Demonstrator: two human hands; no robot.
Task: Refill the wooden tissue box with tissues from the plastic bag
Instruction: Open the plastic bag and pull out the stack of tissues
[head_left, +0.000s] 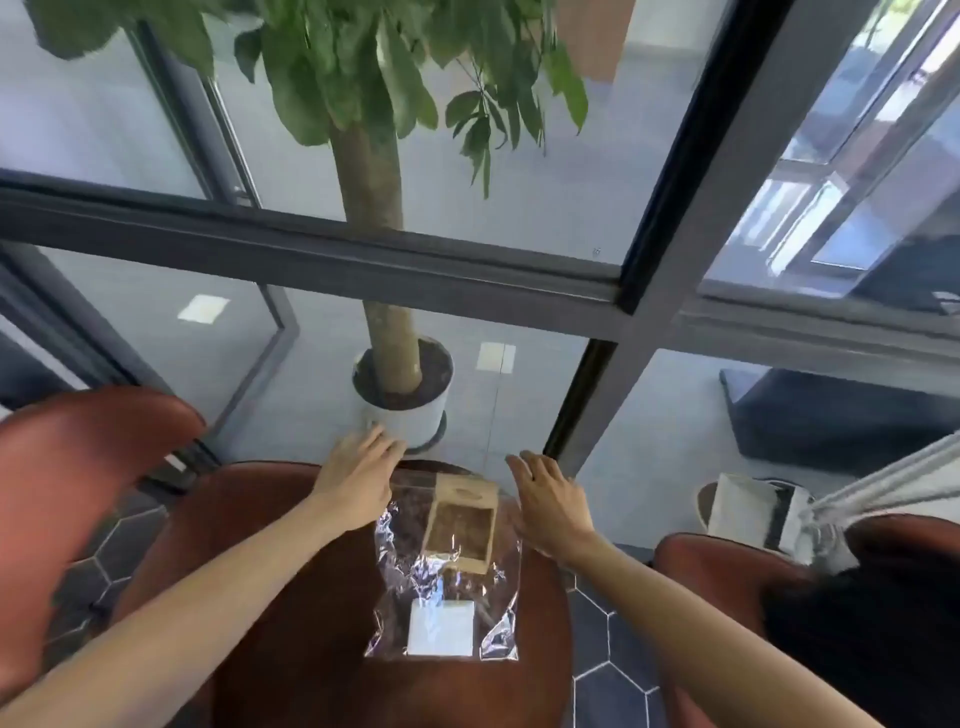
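A clear plastic bag (400, 587) lies flat on a round dark-brown table (291, 649). Inside it, near the front, sits a white stack of tissues (440, 627). The wooden tissue box (460, 525) rests at the bag's far end with its open, empty-looking side up. My left hand (358, 480) hovers to the left of the box, fingers spread, holding nothing. On the box's right, my right hand (550, 499) is spread the same way, also with nothing in it. Neither hand clearly touches the box.
A potted tree in a white pot (402, 410) stands just beyond the table against a glass wall. Reddish-brown chairs stand at the left (78, 478) and right (727, 582). A white bag (748, 509) sits on the floor at right.
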